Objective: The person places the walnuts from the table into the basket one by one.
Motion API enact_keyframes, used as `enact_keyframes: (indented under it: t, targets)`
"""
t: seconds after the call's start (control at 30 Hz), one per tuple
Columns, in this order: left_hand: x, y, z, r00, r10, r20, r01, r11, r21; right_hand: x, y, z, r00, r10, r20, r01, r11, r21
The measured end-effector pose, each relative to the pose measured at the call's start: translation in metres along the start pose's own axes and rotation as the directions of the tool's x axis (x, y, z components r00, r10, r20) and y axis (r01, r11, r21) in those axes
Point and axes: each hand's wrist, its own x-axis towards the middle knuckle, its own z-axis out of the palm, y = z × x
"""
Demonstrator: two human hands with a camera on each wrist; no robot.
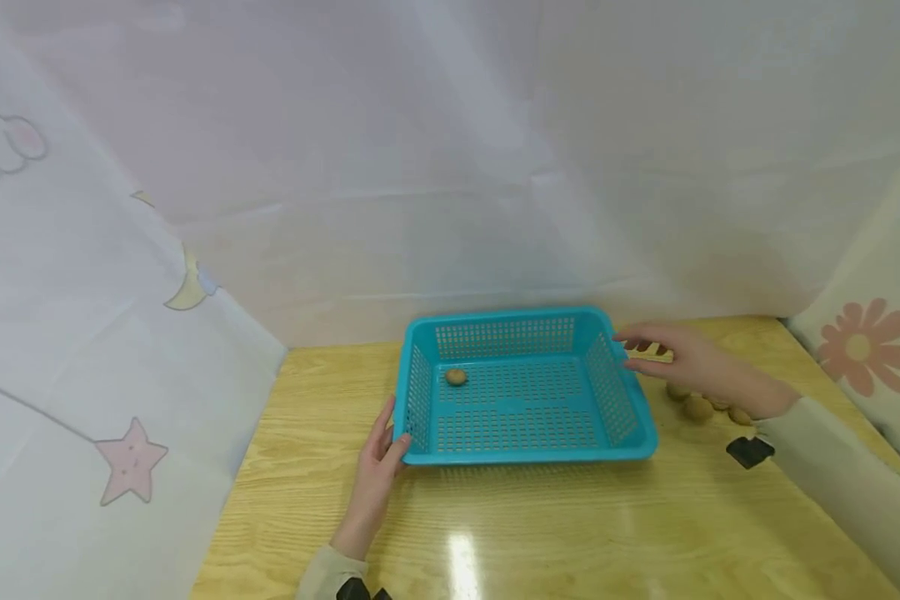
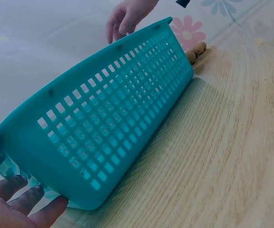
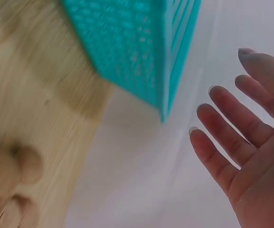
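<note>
A blue perforated plastic basket [image 1: 513,456] stands on the wooden table with one small brown round item [image 1: 456,377] inside, toward its left. My left hand [image 1: 371,483] grips the basket's left side, thumb on the rim and fingers against the outer wall, as the left wrist view shows of the hand [image 2: 13,204]. Beside the basket's right rim is my right hand [image 1: 693,362], fingers spread and slightly bent, holding nothing. In the right wrist view a gap separates that hand [image 3: 256,142] from the basket [image 3: 122,47].
Several brown round items [image 1: 697,408] lie on the table [image 1: 330,400] right of the basket, below my right forearm. A pale printed cloth [image 1: 420,167] hangs behind the table and along both sides.
</note>
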Motion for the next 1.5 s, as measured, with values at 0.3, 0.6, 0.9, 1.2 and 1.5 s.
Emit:
enact_keyframes:
  t: [0.3, 0.6, 0.9, 1.2, 1.5]
  targets:
    - [-0.001, 0.001, -0.002, 1.000, -0.006, -0.010, 0.006, 1.000, 0.012, -0.052, 0.029, -0.013, 0.991, 0.032, -0.126, -0.041, 0.997, -0.072]
    - [0.000, 0.000, -0.001, 1.000, -0.002, -0.005, 0.002, 1.000, 0.000, -0.107, 0.070, -0.022, 0.977, 0.096, -0.189, -0.106, 0.994, -0.041]
    - [0.000, 0.000, 0.000, 1.000, 0.004, -0.001, -0.004, 1.000, 0.000, -0.142, 0.110, -0.024, 0.956, 0.197, -0.219, -0.222, 0.970, -0.095]
    - [0.000, -0.001, -0.001, 1.000, 0.004, -0.006, -0.004, 1.000, 0.000, -0.168, 0.155, -0.010, 0.922, 0.338, -0.188, -0.358, 0.930, -0.085]
    - [-0.001, -0.001, 0.000, 1.000, 0.013, 0.002, -0.013, 1.000, -0.014, -0.174, 0.172, -0.002, 0.896, 0.433, -0.099, -0.441, 0.894, -0.081]
